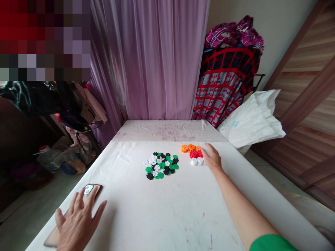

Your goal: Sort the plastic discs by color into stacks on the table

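Observation:
My left hand (77,212) is spread open over a smartphone (97,191) lying at the table's left edge, its camera side up. My right hand (213,157) is at the right of small sorted stacks of plastic discs, its fingers stretched out beside them. The group has orange discs (191,147) at the back, red discs (194,154) in the middle and white discs (194,161) in front. The right fingertips are very near the red stack; whether they touch it I cannot tell. Left of these lies a loose heap of notched discs (161,166) in green, black and white.
A white cover with reddish marks lies over the table (157,216). Behind it hangs a purple curtain (162,62). A white bag (251,120) leans at the right edge, near a pile of checked cloth (222,80). Hanging clothes (89,104) are at the left.

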### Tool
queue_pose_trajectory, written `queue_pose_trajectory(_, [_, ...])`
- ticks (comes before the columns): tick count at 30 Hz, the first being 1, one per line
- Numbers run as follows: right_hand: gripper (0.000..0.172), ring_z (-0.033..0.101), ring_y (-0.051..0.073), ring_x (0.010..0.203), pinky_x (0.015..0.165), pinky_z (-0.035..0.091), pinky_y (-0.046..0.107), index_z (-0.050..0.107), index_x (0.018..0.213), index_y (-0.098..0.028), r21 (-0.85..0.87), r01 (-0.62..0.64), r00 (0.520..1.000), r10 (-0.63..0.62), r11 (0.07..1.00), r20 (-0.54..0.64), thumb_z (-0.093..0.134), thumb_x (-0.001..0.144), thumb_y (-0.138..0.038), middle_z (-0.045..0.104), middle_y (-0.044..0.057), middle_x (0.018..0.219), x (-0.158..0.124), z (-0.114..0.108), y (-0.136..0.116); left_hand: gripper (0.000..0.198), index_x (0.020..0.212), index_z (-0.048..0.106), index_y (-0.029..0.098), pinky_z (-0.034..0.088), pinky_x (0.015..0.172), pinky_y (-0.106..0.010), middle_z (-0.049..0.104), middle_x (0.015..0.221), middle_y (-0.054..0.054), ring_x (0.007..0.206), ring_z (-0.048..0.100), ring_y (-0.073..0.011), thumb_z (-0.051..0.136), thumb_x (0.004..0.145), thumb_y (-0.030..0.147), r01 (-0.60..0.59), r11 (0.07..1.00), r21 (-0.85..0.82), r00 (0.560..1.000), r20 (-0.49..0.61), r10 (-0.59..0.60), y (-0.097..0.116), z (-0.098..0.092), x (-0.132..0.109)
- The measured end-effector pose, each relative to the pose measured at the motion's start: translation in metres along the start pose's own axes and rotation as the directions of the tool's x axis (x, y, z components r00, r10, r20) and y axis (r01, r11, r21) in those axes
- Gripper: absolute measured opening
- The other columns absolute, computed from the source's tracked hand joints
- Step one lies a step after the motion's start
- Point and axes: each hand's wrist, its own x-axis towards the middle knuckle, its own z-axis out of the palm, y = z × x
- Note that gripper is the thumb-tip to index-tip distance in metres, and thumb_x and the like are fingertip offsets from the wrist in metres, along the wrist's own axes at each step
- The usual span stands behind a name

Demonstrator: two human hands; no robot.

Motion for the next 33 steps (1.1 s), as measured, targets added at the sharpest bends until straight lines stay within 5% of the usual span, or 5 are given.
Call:
queue_pose_trajectory(10, [0.039,0.058,0.024,0.125,0.112,0.041,0.036,0.076,0.106,-0.022,0.125,-0.153,0.948,0.110,0.980,0.298,0.057,0.081,-0.044,0.069,0.005,0.127,0.071,0.048,0.029,0.066,0.145,0.048,0.028,0.010,0.121,-0.058,0.044,0.154,-0.009,0.148,0.028,-0.0328,0.038,0.089,0.061,-0.390,0.921,-0.003,0.920,-0.048,0.390,0.089,0.049,0.060])
queue_pose_trajectory(20, [0.051,0.036,0.027,0.143,0.118,0.016,0.059,0.051,0.141,-0.038,-0.134,0.516,0.584,-0.233,0.846,0.778,0.052,0.092,-0.051,0.042,0.002,0.156,-0.008,0.094,-0.060,0.065,0.154,0.030,0.027,0.020,0.118,-0.062,0.026,0.163,-0.010,0.150,0.023,-0.0314,0.029,0.097,0.058,-0.395,0.918,-0.015,0.909,0.133,0.394,0.194,0.094,0.128])
queue_pose_trajectory(27, [0.071,0.018,0.032,0.150,0.116,0.006,0.068,0.031,0.153,-0.035,-0.049,0.625,0.449,-0.307,0.779,0.839,0.048,0.090,-0.064,0.024,0.010,0.163,-0.078,0.100,-0.101,0.059,0.154,0.029,0.031,0.021,0.116,-0.065,0.024,0.163,-0.007,0.150,0.023,-0.0309,0.029,0.099,0.051,-0.437,0.899,-0.006,0.876,0.226,0.427,0.229,0.087,0.161])
queue_pose_trajectory(30, [0.067,0.021,0.029,0.150,0.119,0.008,0.062,0.030,0.154,-0.034,-0.067,0.625,0.498,-0.332,0.778,0.801,0.042,0.094,-0.061,0.025,0.008,0.163,-0.072,0.079,-0.090,0.056,0.152,0.034,0.033,0.022,0.116,-0.063,0.031,0.161,-0.006,0.149,0.028,-0.0291,0.026,0.099,0.052,-0.505,0.863,-0.020,0.824,0.288,0.488,0.229,0.089,0.162])
queue_pose_trajectory(33, [0.052,0.028,0.029,0.147,0.119,0.011,0.058,0.045,0.148,-0.028,-0.402,0.434,0.801,-0.142,0.806,0.581,0.032,0.101,-0.047,0.033,0.011,0.160,-0.034,0.046,-0.057,0.056,0.150,0.037,0.034,0.023,0.118,-0.059,0.037,0.158,-0.004,0.148,0.030,-0.0268,0.023,0.100,0.053,-0.623,0.780,-0.058,0.739,0.283,0.611,0.223,0.094,0.145])
